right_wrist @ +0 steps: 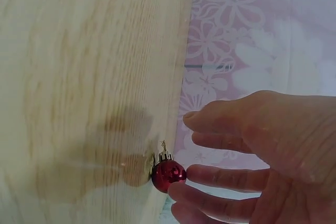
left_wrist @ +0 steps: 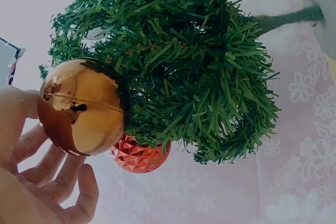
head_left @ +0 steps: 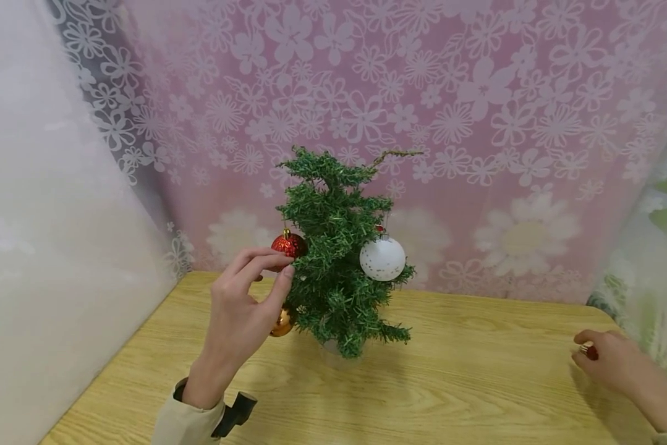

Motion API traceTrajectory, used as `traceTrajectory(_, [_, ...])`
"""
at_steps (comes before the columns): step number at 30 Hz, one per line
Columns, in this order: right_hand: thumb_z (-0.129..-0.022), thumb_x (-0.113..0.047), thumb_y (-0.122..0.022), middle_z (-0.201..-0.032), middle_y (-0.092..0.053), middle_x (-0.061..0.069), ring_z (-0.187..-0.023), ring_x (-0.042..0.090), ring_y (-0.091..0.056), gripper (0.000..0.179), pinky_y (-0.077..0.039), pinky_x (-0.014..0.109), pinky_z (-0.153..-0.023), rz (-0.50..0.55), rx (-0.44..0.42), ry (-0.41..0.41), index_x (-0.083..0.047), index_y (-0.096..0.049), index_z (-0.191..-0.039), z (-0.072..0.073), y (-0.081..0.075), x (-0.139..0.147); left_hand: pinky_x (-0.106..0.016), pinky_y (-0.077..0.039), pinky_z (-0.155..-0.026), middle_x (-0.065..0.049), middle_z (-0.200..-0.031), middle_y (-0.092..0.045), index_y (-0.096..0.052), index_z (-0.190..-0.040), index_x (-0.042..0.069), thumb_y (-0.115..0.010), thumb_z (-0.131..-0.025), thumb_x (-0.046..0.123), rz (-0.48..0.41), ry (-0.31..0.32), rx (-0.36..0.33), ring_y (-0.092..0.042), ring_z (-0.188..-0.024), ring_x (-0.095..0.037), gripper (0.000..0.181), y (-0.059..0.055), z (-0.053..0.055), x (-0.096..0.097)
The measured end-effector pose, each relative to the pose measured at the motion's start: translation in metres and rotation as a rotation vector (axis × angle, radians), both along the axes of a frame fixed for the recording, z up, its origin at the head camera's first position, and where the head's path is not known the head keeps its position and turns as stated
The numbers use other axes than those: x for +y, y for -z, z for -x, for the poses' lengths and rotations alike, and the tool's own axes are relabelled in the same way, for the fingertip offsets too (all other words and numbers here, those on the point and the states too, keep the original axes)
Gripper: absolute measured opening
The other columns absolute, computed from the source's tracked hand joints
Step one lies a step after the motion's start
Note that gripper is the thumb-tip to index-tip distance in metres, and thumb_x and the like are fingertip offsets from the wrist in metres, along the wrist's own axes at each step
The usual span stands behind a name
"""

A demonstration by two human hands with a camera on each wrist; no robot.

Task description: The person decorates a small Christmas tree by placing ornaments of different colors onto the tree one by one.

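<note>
A small artificial Christmas tree (head_left: 333, 247) stands on the table. My left hand (head_left: 250, 303) is at its left side, fingers bent and thumb close to the index fingertip beside a branch. A glittery red ball ornament (head_left: 288, 243) hangs just behind those fingers. Below hangs a shiny gold ball ornament (left_wrist: 84, 108), which covers some fingertips in the left wrist view, so any pinch is hidden. At the table's right, my right hand (right_wrist: 247, 166) reaches loosely spread fingers to a small dark red ball ornament (right_wrist: 168, 175), with fingertips touching its side.
A white speckled ball ornament (head_left: 382, 259) hangs on the tree's right. One bare twig (head_left: 394, 154) sticks out near the top. The wooden table (head_left: 467, 377) meets a pink flowered curtain (head_left: 450, 123) behind and a white sheet (head_left: 44, 216) at the left.
</note>
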State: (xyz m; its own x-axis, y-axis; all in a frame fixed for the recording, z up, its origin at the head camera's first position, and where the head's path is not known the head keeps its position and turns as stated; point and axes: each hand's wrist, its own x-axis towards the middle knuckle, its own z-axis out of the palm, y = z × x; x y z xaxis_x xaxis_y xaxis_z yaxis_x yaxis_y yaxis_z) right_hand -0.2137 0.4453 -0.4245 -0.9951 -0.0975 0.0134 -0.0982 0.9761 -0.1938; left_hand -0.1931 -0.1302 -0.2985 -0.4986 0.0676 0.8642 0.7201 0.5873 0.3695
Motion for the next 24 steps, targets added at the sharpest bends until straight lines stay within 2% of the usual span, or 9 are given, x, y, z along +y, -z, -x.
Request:
traceTrajectory(4, [-0.091, -0.009, -0.067, -0.079, -0.068, 0.005, -0.070, 0.017, -0.057, 0.030, -0.050, 0.037, -0.061, 0.001, -0.015, 0.002, 0.017, -0.064, -0.107, 0.000, -0.002, 0.000, -0.035, -0.050, -0.078, -0.001, -0.114, -0.071, -0.078, -0.107, 0.015, -0.075, -0.092, 0.010, -0.003, 0.015, -0.011, -0.067, -0.094, -0.013, 0.016, 0.001, 0.000, -0.001])
traceTrajectory(9, [-0.091, -0.008, -0.068, -0.078, -0.067, 0.004, -0.069, 0.017, -0.056, 0.030, -0.049, 0.036, -0.060, -0.001, 0.008, 0.001, 0.017, -0.063, -0.106, -0.001, -0.002, -0.001, -0.036, -0.050, -0.078, -0.001, -0.117, -0.070, -0.077, -0.112, 0.016, -0.076, -0.092, 0.011, -0.002, 0.025, -0.031, -0.067, -0.096, -0.014, 0.021, 0.002, -0.001, -0.003])
traceTrajectory(16, [-0.090, -0.006, -0.069, -0.081, -0.070, 0.014, -0.071, 0.027, -0.066, 0.030, -0.056, 0.046, -0.063, 0.024, 0.022, 0.023, 0.019, -0.062, -0.105, 0.000, -0.003, -0.003, -0.033, -0.051, -0.080, -0.002, -0.118, -0.070, -0.075, -0.118, 0.013, -0.076, -0.092, 0.011, -0.005, 0.017, -0.061, -0.068, -0.097, -0.015, 0.026, 0.002, -0.002, -0.005])
traceTrajectory(21, [-0.089, -0.009, -0.071, -0.076, -0.066, 0.009, -0.070, 0.025, -0.059, 0.034, -0.050, 0.045, -0.061, -0.011, 0.036, 0.056, 0.019, -0.062, -0.106, 0.000, -0.003, 0.000, -0.029, -0.049, -0.083, -0.003, -0.116, -0.071, -0.075, -0.115, 0.010, -0.075, -0.092, 0.010, -0.016, 0.002, -0.074, -0.067, -0.098, -0.016, 0.023, 0.000, -0.005, -0.009])
traceTrajectory(24, [-0.088, -0.009, -0.073, -0.077, -0.067, 0.010, -0.070, 0.026, -0.061, 0.033, -0.052, 0.046, -0.062, -0.028, 0.015, 0.049, 0.019, -0.063, -0.104, 0.003, -0.001, 0.004, -0.025, -0.048, -0.084, -0.003, -0.113, -0.072, -0.076, -0.111, 0.008, -0.074, -0.092, 0.009, -0.024, -0.006, -0.048, -0.067, -0.098, -0.016, 0.019, -0.001, -0.007, -0.011])
